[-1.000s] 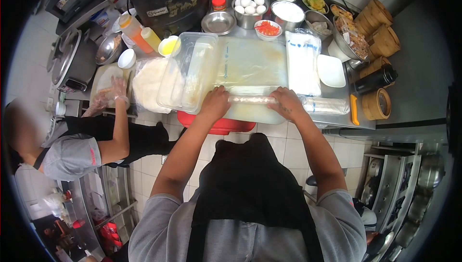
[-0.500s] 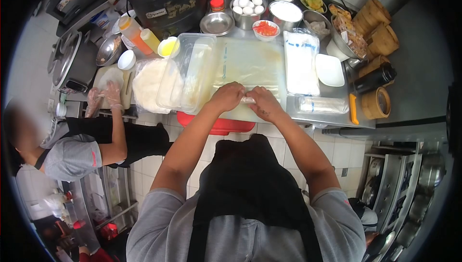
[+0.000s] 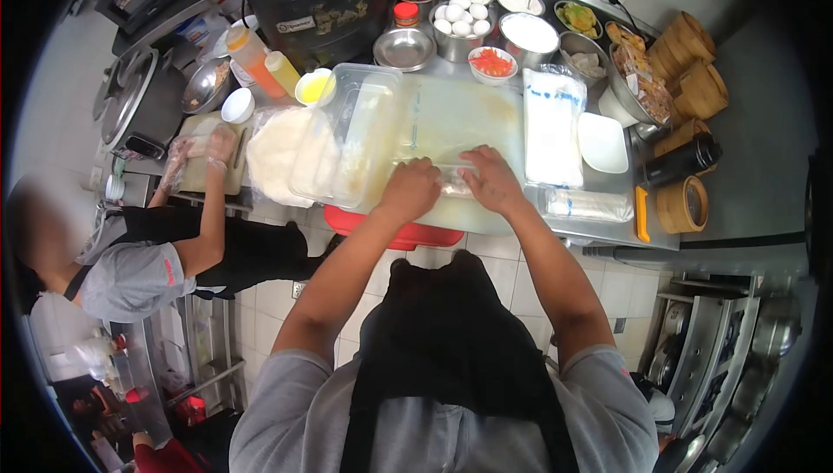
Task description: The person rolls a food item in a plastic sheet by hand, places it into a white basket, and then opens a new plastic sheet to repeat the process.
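Note:
A short, pale roll wrapped in clear plastic film point(image 3: 453, 182) lies on the pale cutting board point(image 3: 460, 117) near its front edge. My left hand point(image 3: 413, 188) is curled over the roll's left end, fingers bent and pressing down. At the other end, my right hand point(image 3: 491, 181) grips the roll, its thumb on the near side and its fingers reaching over the top. The roll's two ends are hidden under my hands. To the left of my left hand stands a clear plastic container point(image 3: 371, 82), overlapping the board.
Folded plastic sheets point(image 3: 554, 126), a white dish point(image 3: 602, 143) and an orange-handled knife point(image 3: 642, 214) lie right. Eggs point(image 3: 462, 17), shredded orange food point(image 3: 492, 62) and several bowls line the back. Leftward are flat dough point(image 3: 282, 156) and a co-worker's gloved hands point(image 3: 219, 145) at another board.
The film that lay spread beyond my hands is now wound around the roll. My hands have moved slightly apart, and the right fingers reach farther out. The co-worker's hands have shifted over their board.

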`<control>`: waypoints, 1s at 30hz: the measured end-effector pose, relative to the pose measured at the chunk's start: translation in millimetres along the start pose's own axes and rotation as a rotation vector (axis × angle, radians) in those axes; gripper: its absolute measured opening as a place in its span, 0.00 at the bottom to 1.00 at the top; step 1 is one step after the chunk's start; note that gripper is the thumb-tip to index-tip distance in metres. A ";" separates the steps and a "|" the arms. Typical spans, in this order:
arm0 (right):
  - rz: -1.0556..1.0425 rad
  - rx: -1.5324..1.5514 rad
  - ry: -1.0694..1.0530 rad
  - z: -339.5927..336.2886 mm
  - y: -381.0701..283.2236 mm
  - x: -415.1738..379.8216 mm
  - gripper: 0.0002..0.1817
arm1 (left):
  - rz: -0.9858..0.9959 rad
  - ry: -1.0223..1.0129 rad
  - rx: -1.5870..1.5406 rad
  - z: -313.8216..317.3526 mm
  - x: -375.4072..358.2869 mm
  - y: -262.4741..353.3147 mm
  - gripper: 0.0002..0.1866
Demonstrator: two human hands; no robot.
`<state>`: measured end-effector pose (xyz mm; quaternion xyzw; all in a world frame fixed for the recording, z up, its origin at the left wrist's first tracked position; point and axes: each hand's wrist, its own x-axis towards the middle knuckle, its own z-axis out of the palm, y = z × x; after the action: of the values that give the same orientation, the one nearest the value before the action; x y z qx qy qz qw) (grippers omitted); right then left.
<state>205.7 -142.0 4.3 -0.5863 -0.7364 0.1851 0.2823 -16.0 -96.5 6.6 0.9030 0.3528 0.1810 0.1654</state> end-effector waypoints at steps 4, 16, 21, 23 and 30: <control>-0.064 -0.072 0.100 5.6 25.6 43.3 0.19 | 0.077 -0.045 -0.056 10.3 4.0 25.2 0.16; 0.232 -0.419 -0.355 11.8 35.4 88.1 0.36 | 0.010 -0.237 0.000 26.7 13.4 22.4 0.20; 0.228 -0.428 -0.358 14.4 39.0 84.3 0.37 | 0.076 -0.123 -0.036 30.2 10.2 18.7 0.09; 0.216 -0.423 -0.344 16.6 43.3 83.1 0.37 | 0.055 -0.170 -0.039 27.7 12.1 17.9 0.12; 0.150 -0.408 -0.259 28.1 60.4 77.3 0.38 | 0.009 -0.129 -0.088 10.1 -2.1 1.3 0.15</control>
<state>221.9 -50.8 -38.5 -0.6555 -0.7430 0.1266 0.0471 -12.3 -100.6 -2.2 0.9062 0.3290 0.1385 0.2265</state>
